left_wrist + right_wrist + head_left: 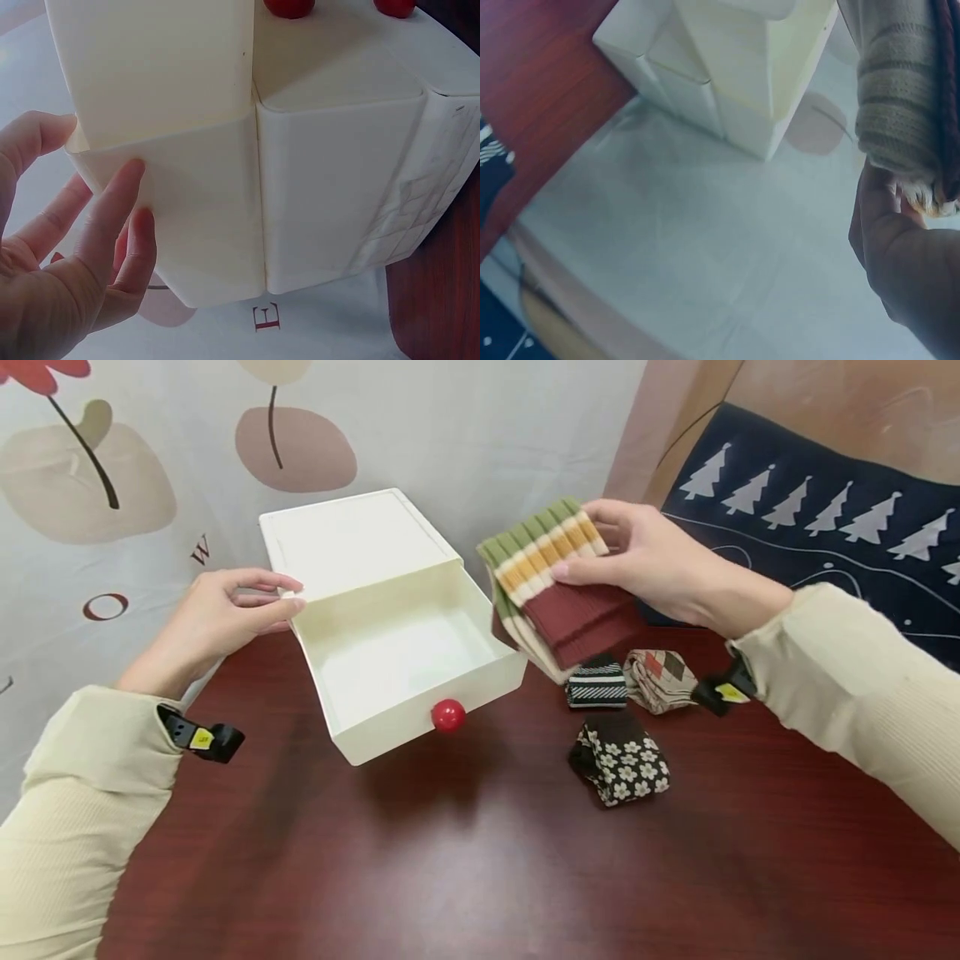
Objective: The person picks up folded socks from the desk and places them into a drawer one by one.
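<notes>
A cream drawer box (pixel 352 539) stands on the dark red table, its drawer (pixel 408 672) pulled out with a red knob (pixel 448 715) on the front. My left hand (pixel 225 618) rests against the box's left corner, fingers laid flat on the wall (pixel 124 225). My right hand (pixel 645 564) grips a folded stack of socks (pixel 558 593), green, yellow and maroon striped, held in the air just right of the drawer. In the right wrist view the stack (pixel 900 90) hangs above my palm.
Three folded sock bundles lie on the table right of the drawer: a striped one (pixel 597 683), an argyle one (pixel 662 678) and a dark floral one (pixel 621 758). A navy cloth with white trees (pixel 817 518) lies at the back right. A patterned curtain hangs behind.
</notes>
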A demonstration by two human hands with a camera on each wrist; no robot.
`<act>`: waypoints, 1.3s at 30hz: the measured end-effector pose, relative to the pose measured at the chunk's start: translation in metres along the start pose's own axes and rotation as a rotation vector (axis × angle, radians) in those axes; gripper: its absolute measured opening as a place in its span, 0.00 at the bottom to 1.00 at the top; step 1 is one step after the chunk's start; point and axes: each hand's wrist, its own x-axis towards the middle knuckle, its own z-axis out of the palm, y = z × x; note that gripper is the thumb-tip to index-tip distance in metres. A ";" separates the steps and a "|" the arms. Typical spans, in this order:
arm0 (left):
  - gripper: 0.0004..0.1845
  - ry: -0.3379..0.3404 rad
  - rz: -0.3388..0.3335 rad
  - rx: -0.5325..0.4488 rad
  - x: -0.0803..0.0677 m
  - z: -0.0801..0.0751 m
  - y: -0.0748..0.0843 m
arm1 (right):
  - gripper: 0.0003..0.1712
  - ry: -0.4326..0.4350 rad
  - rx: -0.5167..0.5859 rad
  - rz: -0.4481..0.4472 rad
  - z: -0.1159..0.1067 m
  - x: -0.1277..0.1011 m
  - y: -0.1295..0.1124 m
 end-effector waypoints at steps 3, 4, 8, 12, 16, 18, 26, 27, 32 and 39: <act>0.16 0.008 0.005 -0.001 0.000 0.001 0.002 | 0.25 -0.035 0.027 0.006 0.012 0.014 -0.015; 0.16 0.011 0.007 0.001 0.000 0.002 0.002 | 0.25 -0.048 0.028 0.014 0.017 0.018 -0.019; 0.17 0.021 0.004 0.023 -0.002 0.002 0.003 | 0.26 -0.102 0.019 0.034 0.040 0.038 -0.034; 0.17 0.031 0.012 0.053 -0.002 0.002 0.002 | 0.26 -0.148 -0.087 0.023 0.065 0.055 -0.043; 0.17 0.037 0.023 0.036 -0.001 0.005 0.002 | 0.25 -0.182 -0.165 0.020 0.086 0.066 -0.046; 0.17 0.037 0.032 0.037 -0.001 0.007 0.003 | 0.25 -0.200 -0.175 0.037 0.095 0.070 -0.045; 0.17 0.049 0.046 0.057 0.000 0.012 0.003 | 0.24 -0.307 -0.155 0.179 0.117 0.084 -0.035; 0.18 0.046 0.045 0.060 0.001 0.012 0.003 | 0.24 -0.320 -0.147 0.191 0.119 0.086 -0.034; 0.21 0.031 0.041 0.074 0.001 0.011 0.004 | 0.22 -0.360 -0.187 0.210 0.129 0.089 -0.034; 0.21 0.027 0.037 0.057 0.003 0.011 0.003 | 0.28 -0.436 -0.228 0.241 0.145 0.089 -0.037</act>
